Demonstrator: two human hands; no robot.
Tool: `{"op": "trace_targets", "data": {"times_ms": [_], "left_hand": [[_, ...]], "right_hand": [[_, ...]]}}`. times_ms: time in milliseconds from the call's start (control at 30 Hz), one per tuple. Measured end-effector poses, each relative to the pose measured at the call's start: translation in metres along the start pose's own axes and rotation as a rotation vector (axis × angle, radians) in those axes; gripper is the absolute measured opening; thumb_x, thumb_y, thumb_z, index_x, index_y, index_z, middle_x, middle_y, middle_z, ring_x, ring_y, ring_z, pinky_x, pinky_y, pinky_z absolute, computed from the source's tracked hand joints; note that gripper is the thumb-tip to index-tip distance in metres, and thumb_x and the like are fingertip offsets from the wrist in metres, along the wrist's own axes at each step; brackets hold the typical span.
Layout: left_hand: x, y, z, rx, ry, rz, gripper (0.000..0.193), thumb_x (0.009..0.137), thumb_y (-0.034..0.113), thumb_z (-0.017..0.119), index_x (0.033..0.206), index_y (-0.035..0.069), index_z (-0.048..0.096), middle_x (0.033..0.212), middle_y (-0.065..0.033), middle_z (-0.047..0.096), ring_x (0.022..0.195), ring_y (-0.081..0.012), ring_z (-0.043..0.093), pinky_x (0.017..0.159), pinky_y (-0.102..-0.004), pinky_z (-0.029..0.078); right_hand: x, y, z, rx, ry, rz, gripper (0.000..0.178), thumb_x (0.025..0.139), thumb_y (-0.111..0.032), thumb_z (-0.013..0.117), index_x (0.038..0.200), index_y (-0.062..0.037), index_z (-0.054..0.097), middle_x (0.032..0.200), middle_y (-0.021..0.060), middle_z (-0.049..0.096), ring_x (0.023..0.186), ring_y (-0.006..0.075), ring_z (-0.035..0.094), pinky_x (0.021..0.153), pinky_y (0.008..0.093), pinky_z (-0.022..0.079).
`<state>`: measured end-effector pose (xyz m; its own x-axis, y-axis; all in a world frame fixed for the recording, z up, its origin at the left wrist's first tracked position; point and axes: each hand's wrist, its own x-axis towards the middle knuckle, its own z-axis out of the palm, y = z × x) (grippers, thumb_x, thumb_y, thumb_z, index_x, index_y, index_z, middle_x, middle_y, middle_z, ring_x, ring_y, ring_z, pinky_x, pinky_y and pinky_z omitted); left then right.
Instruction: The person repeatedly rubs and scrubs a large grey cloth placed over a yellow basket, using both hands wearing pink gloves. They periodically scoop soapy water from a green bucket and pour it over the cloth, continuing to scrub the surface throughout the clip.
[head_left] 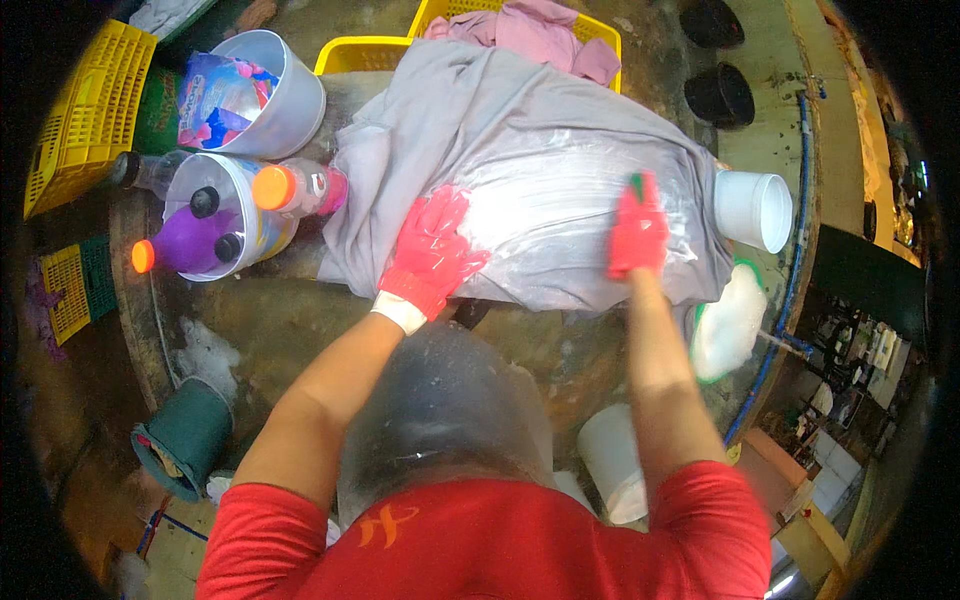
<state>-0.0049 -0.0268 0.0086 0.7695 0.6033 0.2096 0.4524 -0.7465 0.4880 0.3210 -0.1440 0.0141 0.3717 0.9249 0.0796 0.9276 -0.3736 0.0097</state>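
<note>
Grey draped cloth [535,120], long axis left-right. Red-gloved left hand [430,250]: fingers extended, cloth's left. Red-gloved right hand [637,235]: gripping partly hidden green object [637,183], cloth's right.

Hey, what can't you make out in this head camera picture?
In the head view:
- Most of the green thing: hidden by the right hand, itself blurred.
- What lies under the grey cloth: covered by it.
- Far side of the yellow crate: cut off by the top edge.
</note>
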Motion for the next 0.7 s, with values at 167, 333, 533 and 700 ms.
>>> {"op": "trace_targets", "data": {"times_ms": [167,333,533,700], "left_hand": [[-0.01,-0.013,-0.001,-0.01,0.057,0.017,0.036,0.086,0.043,0.081,0.089,0.007,0.078,0.16,-0.0186,0.056,0.154,-0.042,0.042,0.125,-0.0587,0.033],[-0.002,0.003,-0.008,-0.111,-0.02,0.125,0.052,0.078,0.042,0.086,0.119,0.011,0.076,0.162,-0.0176,0.054,0.154,-0.0434,0.043,0.125,-0.0634,0.031],[0.001,0.017,0.041,-0.144,-0.007,0.269,0.038,0.078,0.036,0.084,0.109,0.017,0.077,0.168,-0.0162,0.048,0.159,-0.0418,0.039,0.126,-0.0674,0.028],[-0.002,0.013,0.037,-0.217,-0.093,0.199,0.022,0.077,0.031,0.082,0.089,0.014,0.075,0.164,-0.0158,0.053,0.157,-0.0403,0.042,0.127,-0.064,0.03]], "right_hand": [[-0.004,-0.154,-0.04,0.509,-0.564,-0.142,0.065,0.105,-0.017,0.057,0.168,-0.0126,0.041,0.168,0.0184,0.047,0.135,0.0348,0.065,0.108,0.0467,0.054],[0.024,0.038,-0.032,0.259,-0.079,0.03,0.061,0.103,-0.015,0.055,0.164,-0.013,0.048,0.166,0.017,0.049,0.134,0.0339,0.065,0.111,0.0445,0.053],[0.049,0.048,-0.02,-0.188,-0.076,-0.121,0.066,0.094,-0.004,0.055,0.16,-0.0058,0.052,0.175,0.0128,0.036,0.143,0.0306,0.059,0.117,0.0428,0.05],[0.007,-0.097,-0.031,0.741,-0.351,0.079,0.065,0.097,-0.016,0.066,0.161,-0.0251,0.056,0.149,0.0186,0.066,0.131,0.0321,0.069,0.105,0.0435,0.055]]}}
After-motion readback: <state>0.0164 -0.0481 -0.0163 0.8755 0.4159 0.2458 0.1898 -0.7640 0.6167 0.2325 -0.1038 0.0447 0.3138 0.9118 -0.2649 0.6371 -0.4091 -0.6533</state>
